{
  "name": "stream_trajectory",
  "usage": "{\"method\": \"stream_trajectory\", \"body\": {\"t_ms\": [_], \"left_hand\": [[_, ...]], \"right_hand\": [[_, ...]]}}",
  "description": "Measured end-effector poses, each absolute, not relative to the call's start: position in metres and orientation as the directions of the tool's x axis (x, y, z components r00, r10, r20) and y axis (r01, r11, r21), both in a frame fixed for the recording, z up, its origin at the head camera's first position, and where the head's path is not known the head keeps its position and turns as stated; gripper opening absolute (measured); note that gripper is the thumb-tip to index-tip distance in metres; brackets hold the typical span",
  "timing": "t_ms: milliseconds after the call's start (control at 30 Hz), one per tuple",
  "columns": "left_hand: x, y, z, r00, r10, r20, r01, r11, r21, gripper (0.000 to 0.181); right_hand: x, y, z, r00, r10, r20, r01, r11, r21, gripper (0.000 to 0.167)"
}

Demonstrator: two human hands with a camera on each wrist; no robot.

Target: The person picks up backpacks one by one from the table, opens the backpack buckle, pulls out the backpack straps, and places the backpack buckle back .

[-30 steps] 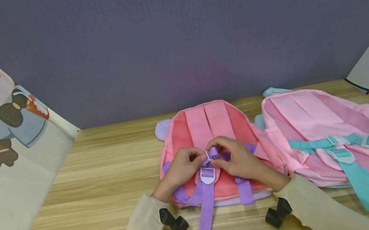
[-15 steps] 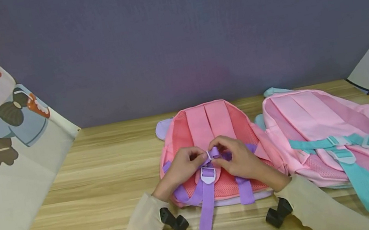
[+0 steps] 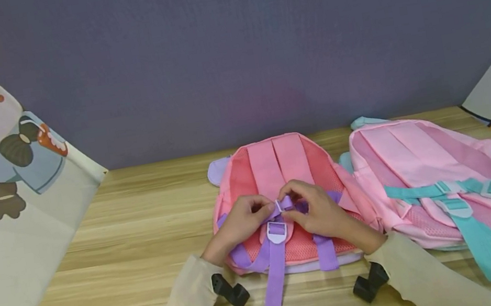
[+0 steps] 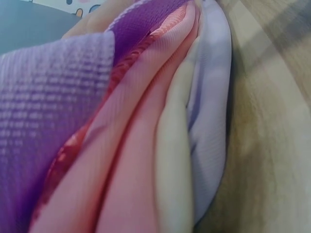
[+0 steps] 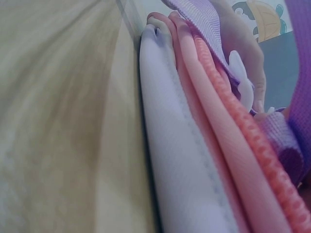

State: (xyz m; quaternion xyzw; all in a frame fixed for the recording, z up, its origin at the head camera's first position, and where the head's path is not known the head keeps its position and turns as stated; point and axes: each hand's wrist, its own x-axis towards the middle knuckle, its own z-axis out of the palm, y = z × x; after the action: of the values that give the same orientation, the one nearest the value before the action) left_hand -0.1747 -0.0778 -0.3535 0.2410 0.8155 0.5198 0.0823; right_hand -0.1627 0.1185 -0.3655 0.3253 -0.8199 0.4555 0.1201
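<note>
A coral-pink backpack [image 3: 239, 175] lies on the table with its shoulder straps facing up. Over its middle, my left hand [image 3: 242, 222] pinches a small white buckle [image 3: 277, 205] on the purple chest strap. Just to the right, my right hand [image 3: 318, 212] pinches a short loop of the purple strap [image 3: 287, 202] standing up from that buckle. Below them sits a larger white buckle [image 3: 277, 232], with a purple webbing tail [image 3: 273, 291] hanging towards me. Purple webbing [image 4: 53, 97] fills much of the left wrist view, and the left fingertips are hidden there.
On the right lies a light-pink backpack [image 3: 416, 148] with turquoise straps [image 3: 481, 250], touching the coral one. Both rest on a wood-grain table [image 3: 143, 231]. Behind stands a dark blue-grey panel [image 3: 231, 60]; a cartoon-printed panel [image 3: 1, 147] borders the left.
The hands and backpacks stay almost in place. The purple loop and small buckle between the fingertips have shifted very slightly to the right.
</note>
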Motion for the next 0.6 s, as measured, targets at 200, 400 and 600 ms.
{"method": "stream_trajectory", "body": {"t_ms": [200,400,600], "left_hand": [[-0.1739,-0.0768,-0.3538,-0.876,0.466,0.124,0.310,0.347,0.885,0.016],[-0.1745,-0.0761,-0.3551,-0.874,0.468,0.131,0.321,0.355,0.878,0.016],[-0.1716,-0.0745,-0.3529,-0.879,0.456,0.140,0.327,0.363,0.872,0.017]], "right_hand": [[-0.1625,0.1184,-0.3647,-0.761,-0.427,0.488,-0.642,0.384,-0.664,0.031],[-0.1629,0.1188,-0.3632,-0.752,-0.438,0.493,-0.654,0.396,-0.644,0.032],[-0.1624,0.1191,-0.3629,-0.760,-0.436,0.482,-0.643,0.399,-0.654,0.033]]}}
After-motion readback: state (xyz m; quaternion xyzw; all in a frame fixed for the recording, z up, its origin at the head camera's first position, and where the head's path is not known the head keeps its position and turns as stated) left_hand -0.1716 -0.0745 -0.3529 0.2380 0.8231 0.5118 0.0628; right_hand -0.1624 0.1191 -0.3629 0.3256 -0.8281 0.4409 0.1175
